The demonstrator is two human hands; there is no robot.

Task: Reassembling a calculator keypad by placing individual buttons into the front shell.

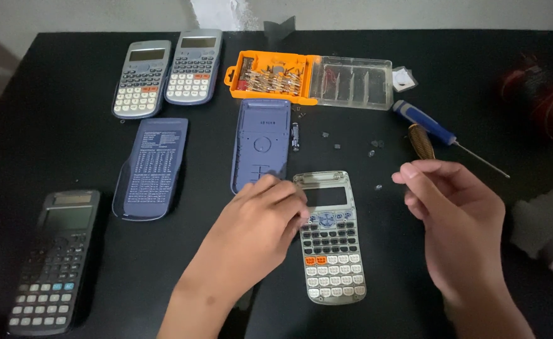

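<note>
A silver calculator front shell point(331, 245) with its keypad and an empty display window lies on the black table point(57, 125) in front of me. My left hand point(257, 220) rests on its left edge, fingers curled against the frame. My right hand point(446, 201) hovers to the right of it, thumb and forefinger pinched together near a tiny dark piece point(378, 186); whether anything is between the fingertips cannot be told. A blue calculator back cover point(261, 144) lies just behind my left hand.
Two grey calculators point(166, 69) lie at the back left, a blue slide cover point(152, 166) and a black calculator point(53, 260) on the left. An orange bit case point(308, 78), a blue screwdriver point(440, 132), a brown-handled tool point(421, 141) and small loose parts point(352, 141) sit behind.
</note>
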